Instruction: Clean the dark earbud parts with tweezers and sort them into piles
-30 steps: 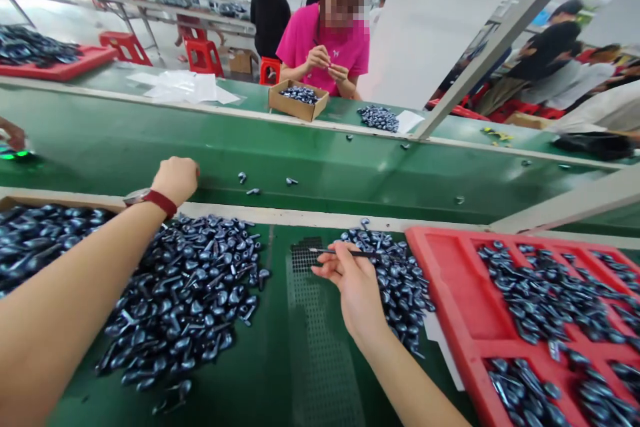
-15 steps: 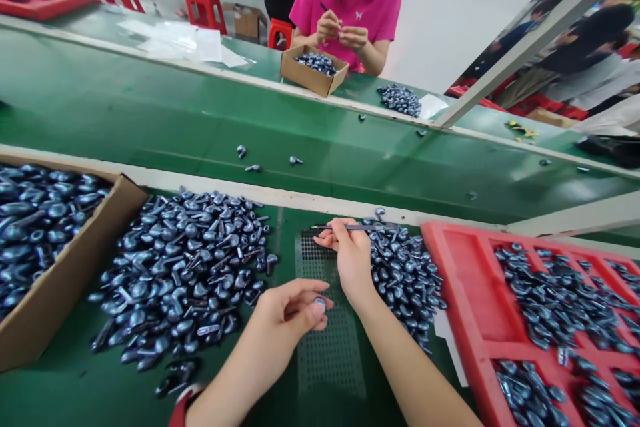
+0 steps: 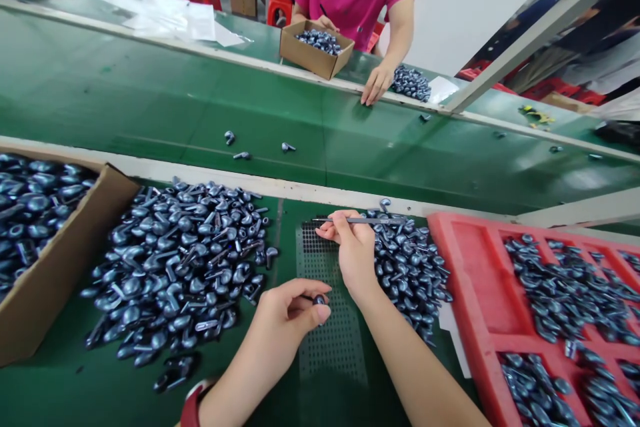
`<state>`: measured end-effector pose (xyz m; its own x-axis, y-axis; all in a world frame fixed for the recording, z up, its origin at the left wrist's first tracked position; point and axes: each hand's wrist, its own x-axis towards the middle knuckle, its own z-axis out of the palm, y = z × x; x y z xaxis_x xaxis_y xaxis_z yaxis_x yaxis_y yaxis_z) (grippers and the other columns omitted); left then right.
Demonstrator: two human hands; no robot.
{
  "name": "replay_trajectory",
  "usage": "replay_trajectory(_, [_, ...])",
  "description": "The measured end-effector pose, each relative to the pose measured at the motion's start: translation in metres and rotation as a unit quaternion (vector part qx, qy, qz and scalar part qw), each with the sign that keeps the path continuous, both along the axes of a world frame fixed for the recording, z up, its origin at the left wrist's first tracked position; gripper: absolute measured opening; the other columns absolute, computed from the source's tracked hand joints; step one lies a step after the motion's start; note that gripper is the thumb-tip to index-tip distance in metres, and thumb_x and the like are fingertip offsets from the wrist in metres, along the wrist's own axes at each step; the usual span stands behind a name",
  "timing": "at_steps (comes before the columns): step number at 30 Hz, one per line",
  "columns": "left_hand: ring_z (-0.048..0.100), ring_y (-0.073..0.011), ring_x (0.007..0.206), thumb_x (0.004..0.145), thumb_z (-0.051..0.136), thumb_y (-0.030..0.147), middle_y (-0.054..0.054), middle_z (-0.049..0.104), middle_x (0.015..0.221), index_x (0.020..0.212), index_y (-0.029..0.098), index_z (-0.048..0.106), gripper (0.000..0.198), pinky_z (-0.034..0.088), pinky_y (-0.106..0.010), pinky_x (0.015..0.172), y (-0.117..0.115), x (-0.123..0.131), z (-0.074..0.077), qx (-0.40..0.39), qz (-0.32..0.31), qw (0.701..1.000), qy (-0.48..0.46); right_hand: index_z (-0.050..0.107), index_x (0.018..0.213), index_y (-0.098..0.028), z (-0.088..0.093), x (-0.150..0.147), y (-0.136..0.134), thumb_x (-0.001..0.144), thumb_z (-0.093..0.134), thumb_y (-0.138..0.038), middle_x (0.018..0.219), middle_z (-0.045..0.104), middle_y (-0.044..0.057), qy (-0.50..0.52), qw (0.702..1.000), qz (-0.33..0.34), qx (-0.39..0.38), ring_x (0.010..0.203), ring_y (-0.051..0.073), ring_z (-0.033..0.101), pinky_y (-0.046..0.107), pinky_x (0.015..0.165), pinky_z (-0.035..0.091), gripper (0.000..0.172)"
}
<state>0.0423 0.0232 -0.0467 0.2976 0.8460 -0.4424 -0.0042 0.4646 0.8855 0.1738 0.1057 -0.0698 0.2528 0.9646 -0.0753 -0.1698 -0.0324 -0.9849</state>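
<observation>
My left hand (image 3: 285,313) is curled near the perforated mat (image 3: 330,340) and pinches a small dark blue earbud-shaped part (image 3: 319,300) between finger and thumb. My right hand (image 3: 353,253) holds a thin grey pen-like tool (image 3: 360,220) level, its tip over the mat's far end. A large heap of glossy blue earbud-shaped parts (image 3: 175,267) lies on the green belt left of my hands. A smaller heap (image 3: 410,273) sits right beside my right hand.
A red foam tray (image 3: 467,293) with compartments of parts stands at right, and a cardboard box (image 3: 65,260) of parts at left. Beyond a pale rail, a green belt (image 3: 200,107) carries a few loose parts. A co-worker's hand (image 3: 377,83) rests near a small parts-filled box (image 3: 313,50).
My left hand has come back from the belt's far side to the mat, now pinching a part. The co-worker's hand has dropped to the belt edge. The view has tilted upward.
</observation>
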Motion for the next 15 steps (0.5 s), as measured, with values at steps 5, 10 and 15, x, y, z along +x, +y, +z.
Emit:
replay_trajectory(5, [0.058,-0.0151,0.058,0.077,0.062,0.025,0.000,0.061,0.061,0.087,0.015,0.070,0.016,0.046,-0.027,0.059,0.0000,0.0008,0.0045,0.013,-0.018,0.999,0.030,0.059,0.079,-0.014,-0.0004,-0.0012,-0.0006,0.090,0.058,-0.027,0.065,0.057,-0.005,-0.002,1.000,0.001,0.000,0.059,0.011,0.060,0.029,0.061,0.054,0.018])
replay_trajectory(10, [0.061,-0.0171,0.059,0.076,0.061,0.020,0.000,0.062,0.059,0.082,0.017,0.066,0.009,0.045,-0.027,0.058,0.0002,0.0033,0.0041,0.030,-0.029,0.997,0.072,0.059,0.080,-0.014,-0.0003,-0.0002,-0.0005,0.090,0.058,-0.027,0.067,0.058,-0.005,-0.001,1.000,0.004,-0.005,0.059,0.010,0.060,0.028,0.060,0.053,0.017])
replay_trajectory(15, [0.060,-0.0176,0.063,0.073,0.063,0.016,-0.001,0.064,0.067,0.080,0.019,0.067,0.009,0.045,-0.027,0.060,-0.0020,0.0038,0.0023,0.064,-0.028,0.992,0.108,0.059,0.080,-0.014,-0.0012,0.0008,0.0003,0.091,0.058,-0.027,0.068,0.059,-0.004,-0.003,1.000,0.010,-0.008,0.058,0.010,0.059,0.028,0.059,0.053,0.017])
